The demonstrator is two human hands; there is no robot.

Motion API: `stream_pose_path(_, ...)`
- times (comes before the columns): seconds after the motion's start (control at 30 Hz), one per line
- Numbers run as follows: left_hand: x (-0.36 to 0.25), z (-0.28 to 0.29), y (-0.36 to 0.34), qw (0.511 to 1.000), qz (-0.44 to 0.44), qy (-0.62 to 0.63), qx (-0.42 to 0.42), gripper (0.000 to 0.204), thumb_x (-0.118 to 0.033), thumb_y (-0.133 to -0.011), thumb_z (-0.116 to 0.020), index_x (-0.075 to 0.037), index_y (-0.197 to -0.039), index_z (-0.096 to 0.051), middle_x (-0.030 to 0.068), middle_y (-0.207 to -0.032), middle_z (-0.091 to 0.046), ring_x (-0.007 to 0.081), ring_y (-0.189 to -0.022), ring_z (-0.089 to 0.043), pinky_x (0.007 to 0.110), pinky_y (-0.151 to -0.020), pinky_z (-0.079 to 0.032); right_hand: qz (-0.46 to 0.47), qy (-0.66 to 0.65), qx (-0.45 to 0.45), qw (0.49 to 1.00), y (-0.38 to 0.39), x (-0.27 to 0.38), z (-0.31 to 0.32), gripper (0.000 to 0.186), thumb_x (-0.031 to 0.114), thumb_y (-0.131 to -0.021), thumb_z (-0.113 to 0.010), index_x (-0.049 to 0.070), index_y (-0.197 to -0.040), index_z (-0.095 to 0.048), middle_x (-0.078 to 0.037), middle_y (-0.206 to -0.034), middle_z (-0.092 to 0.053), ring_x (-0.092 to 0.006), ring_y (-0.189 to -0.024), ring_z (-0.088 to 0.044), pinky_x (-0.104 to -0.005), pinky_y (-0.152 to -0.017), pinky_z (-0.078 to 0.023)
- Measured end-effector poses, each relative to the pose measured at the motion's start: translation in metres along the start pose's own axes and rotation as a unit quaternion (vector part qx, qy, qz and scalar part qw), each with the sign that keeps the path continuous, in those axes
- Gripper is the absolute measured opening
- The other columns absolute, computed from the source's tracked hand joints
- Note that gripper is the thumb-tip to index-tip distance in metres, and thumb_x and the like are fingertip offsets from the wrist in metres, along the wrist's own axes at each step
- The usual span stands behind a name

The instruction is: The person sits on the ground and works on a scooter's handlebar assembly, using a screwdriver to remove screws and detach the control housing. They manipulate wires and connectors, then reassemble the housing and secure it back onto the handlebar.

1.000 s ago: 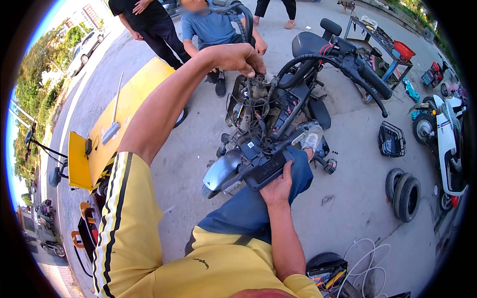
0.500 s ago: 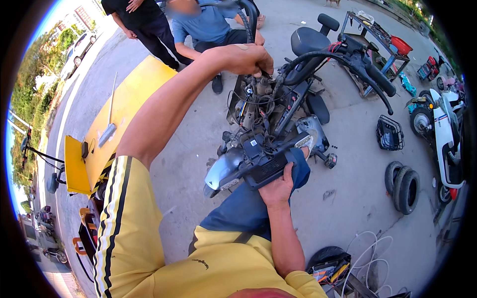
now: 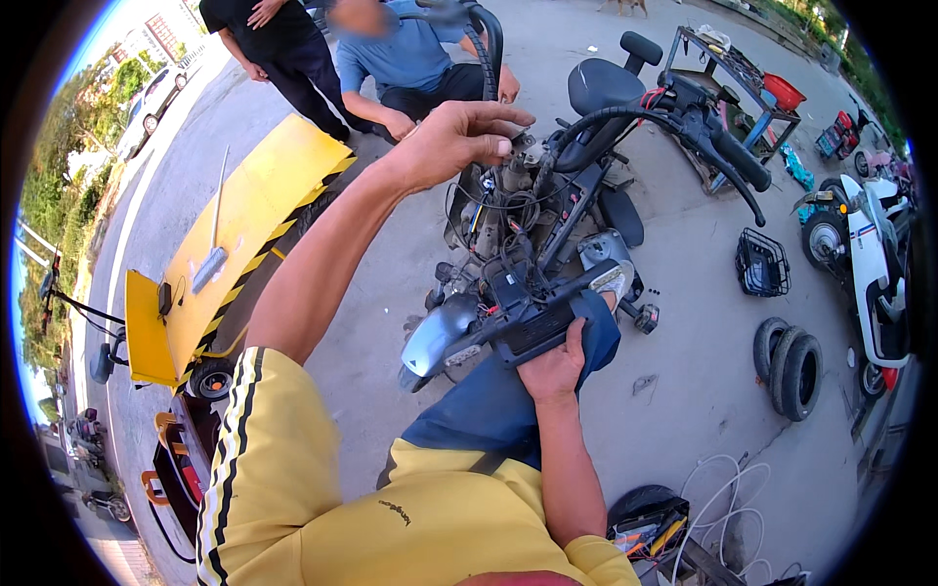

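A partly dismantled electric scooter (image 3: 513, 210) stands before me, its wiring and frame bare. My left hand (image 3: 459, 145) is raised beside the top of the frame, thumb and fingers apart, with nothing visible between them. Lower down, my right hand (image 3: 553, 369) grips the near edge of a black plastic panel (image 3: 532, 332), thumb along its side. The fingers under the panel are hidden. Cables (image 3: 523, 234) run in a tangle above the panel. A silver-blue fender (image 3: 435, 337) sits left of it. The black handlebar (image 3: 738, 156) leans out to the right.
A person in a blue shirt (image 3: 410, 63) squats beyond the scooter, another in black (image 3: 283, 59) stands alongside. A yellow cart (image 3: 234, 234) is at left. To the right are a tool trolley (image 3: 723, 63), a wire basket (image 3: 762, 264), tyres (image 3: 801, 376) and a white scooter (image 3: 870, 264).
My left hand has come off the top of the frame, moving left and slightly down, and its fingers have opened. My right hand still holds the panel.
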State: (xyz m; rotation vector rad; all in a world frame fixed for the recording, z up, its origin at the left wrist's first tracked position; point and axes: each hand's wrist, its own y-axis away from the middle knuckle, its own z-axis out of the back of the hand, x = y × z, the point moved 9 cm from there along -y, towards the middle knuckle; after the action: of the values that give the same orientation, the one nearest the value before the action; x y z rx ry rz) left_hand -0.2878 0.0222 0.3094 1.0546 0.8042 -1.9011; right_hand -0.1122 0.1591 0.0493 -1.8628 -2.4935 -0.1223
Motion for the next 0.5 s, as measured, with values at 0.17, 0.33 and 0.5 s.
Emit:
stream_pose_path(0.17, 0.059, -0.073, 0.089, 0.93, 0.145, 0.334, -0.039, 0.045, -0.006, -0.1, -0.072, -0.001, -0.143, -0.062, 0.0113, -0.122, -0.072, 0.0186, -0.1, -0.074, 0.032, -0.093, -0.065, -0.005, -0.022, 0.036, 0.999, 0.001, -0.001, 0.012, 0.056, 0.05, -0.111, -0.049, 0.008, -0.147, -0.054, -0.011, -0.146, -0.061, -0.0297, -0.137, -0.056, -0.0499, -0.12, -0.039)
stream_pose_path(0.33, 0.093, -0.134, 0.136, 0.924, 0.223, 0.301, -0.074, 0.043, -0.008, -0.097, -0.076, 0.003, -0.137, -0.065, 0.0096, -0.124, -0.071, 0.0168, -0.097, -0.072, 0.031, -0.089, -0.063, 0.012, 0.041, -0.004, 0.999, 0.008, -0.003, -0.005, 0.058, 0.05, -0.112, -0.047, 0.005, -0.148, -0.052, -0.012, -0.144, -0.062, -0.0272, -0.134, -0.058, -0.0462, -0.118, -0.041)
stream_pose_path(0.5, 0.102, -0.144, 0.145, 0.936, 0.225, 0.259, -0.082, 0.043, -0.01, -0.096, -0.078, 0.002, -0.136, -0.066, 0.0069, -0.117, -0.072, 0.0133, -0.095, -0.07, 0.028, -0.084, -0.06, 0.015, 0.079, 0.004, 0.997, 0.002, -0.006, 0.006, 0.064, 0.054, -0.112, -0.041, 0.005, -0.153, -0.047, -0.013, -0.148, -0.059, -0.0288, -0.137, -0.055, -0.0471, -0.121, -0.038)
